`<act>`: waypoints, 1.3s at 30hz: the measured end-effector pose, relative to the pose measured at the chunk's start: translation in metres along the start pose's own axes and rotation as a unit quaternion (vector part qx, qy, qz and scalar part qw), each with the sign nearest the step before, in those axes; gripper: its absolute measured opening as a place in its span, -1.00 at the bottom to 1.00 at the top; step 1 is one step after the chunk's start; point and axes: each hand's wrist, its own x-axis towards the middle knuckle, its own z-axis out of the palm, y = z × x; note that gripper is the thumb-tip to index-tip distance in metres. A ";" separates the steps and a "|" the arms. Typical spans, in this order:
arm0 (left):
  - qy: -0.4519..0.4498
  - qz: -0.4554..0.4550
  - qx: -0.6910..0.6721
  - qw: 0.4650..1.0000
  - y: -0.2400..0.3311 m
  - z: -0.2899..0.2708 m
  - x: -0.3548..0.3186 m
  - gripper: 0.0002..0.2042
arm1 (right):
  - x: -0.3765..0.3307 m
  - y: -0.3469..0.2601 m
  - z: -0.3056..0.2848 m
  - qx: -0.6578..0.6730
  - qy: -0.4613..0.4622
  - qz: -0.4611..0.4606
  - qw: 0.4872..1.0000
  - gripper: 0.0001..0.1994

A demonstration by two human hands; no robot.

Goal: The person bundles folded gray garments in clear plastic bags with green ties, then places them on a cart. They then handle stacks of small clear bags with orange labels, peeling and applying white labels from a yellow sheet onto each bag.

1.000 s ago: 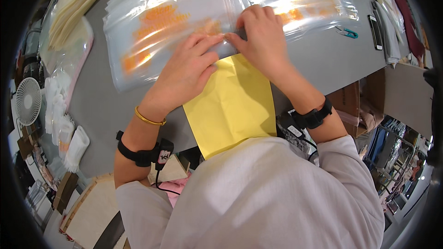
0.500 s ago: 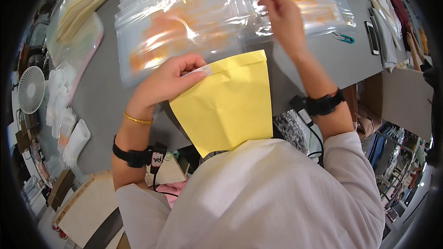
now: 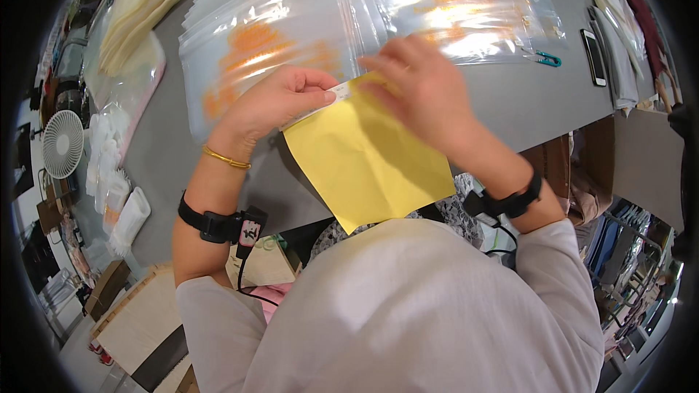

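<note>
A sheet of yellow paper [image 3: 368, 167] hangs over the table's near edge, its lower end against my shirt. My left hand [image 3: 280, 98] pinches its top left edge between thumb and fingers, beside a white printed strip [image 3: 341, 93] that runs along that edge. Over the paper's upper right part is my right hand [image 3: 426, 94], with its fingers smeared by motion, so whether it grips the edge cannot be made out. Just beyond both hands lie clear plastic bags with orange print, a left pile [image 3: 255, 51] and a right pile [image 3: 466, 14].
Thread snips [image 3: 546, 59] with teal handles and a phone [image 3: 593, 58] lie at the right of the grey table [image 3: 160, 153]. Folded cream cloth [image 3: 138, 7] and white bundles [image 3: 129, 218] line the left side. A white fan [image 3: 62, 144] stands farther left.
My right hand has come down and left from the right pile of bags to the paper's top edge. The left hand and paper have shifted slightly up and right, showing more white strip.
</note>
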 end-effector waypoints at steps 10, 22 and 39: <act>-0.010 -0.007 -0.028 1.000 -0.023 0.005 0.001 -0.76 | -0.010 -0.047 0.024 0.050 0.021 0.075 0.996 -0.87; 0.159 0.373 0.500 0.765 -0.034 0.018 -0.011 -0.90 | 0.027 0.007 0.042 0.240 -0.086 0.315 0.914 -0.84; 0.166 0.358 0.531 0.750 -0.036 0.019 -0.003 -0.86 | 0.013 -0.002 0.056 0.042 -0.043 0.230 0.971 -0.77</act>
